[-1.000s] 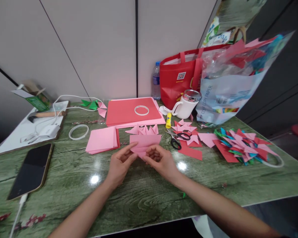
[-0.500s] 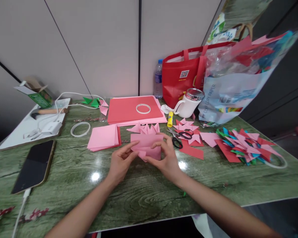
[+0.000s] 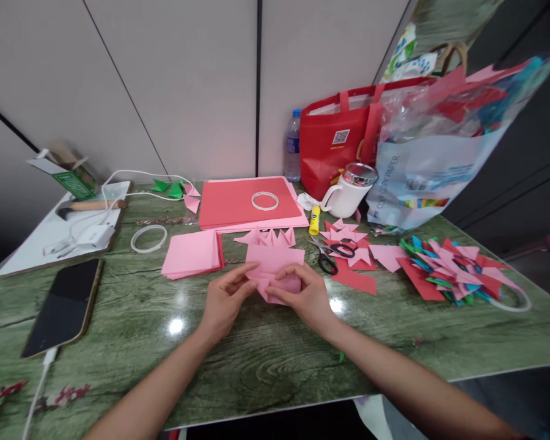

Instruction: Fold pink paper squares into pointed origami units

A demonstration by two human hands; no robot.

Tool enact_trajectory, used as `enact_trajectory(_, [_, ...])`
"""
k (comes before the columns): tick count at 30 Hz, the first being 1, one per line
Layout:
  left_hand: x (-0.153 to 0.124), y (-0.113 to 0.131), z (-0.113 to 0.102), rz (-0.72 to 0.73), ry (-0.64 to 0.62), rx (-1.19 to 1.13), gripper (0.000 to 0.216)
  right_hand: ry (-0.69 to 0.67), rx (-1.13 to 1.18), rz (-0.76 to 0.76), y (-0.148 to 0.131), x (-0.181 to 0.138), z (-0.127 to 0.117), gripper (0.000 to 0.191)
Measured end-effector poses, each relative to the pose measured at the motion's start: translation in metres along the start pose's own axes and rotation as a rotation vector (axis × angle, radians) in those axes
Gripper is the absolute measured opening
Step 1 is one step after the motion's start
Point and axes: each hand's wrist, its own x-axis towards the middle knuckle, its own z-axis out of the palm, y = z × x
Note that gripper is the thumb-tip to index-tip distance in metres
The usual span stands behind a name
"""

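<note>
My left hand and right hand both pinch the paper, a pink sheet held low over the middle of the table. My left thumb and forefinger close on its lower left edge. My right fingers curl narrowly over its lower right part. Its upper half stands clear beyond my fingertips. A stack lies just left and scissors just right.
</note>
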Motion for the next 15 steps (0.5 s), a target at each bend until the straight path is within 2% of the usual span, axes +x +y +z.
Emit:
enact_trajectory(9, [-0.0003, 0.0005, 0.0025, -0.049, 0.057, -0.074, 0.034, -0.001, -0.013, -0.025, -0.0015, -0.0012, 0.0014, 0.015])
enact_trajectory(15, [-0.0009, -0.0011, 0.0030, -0.019, 0.068, -0.095, 0.045, -0.020, 0.034, 0.000, -0.0031, -0.0021, 0.0023, 0.013])
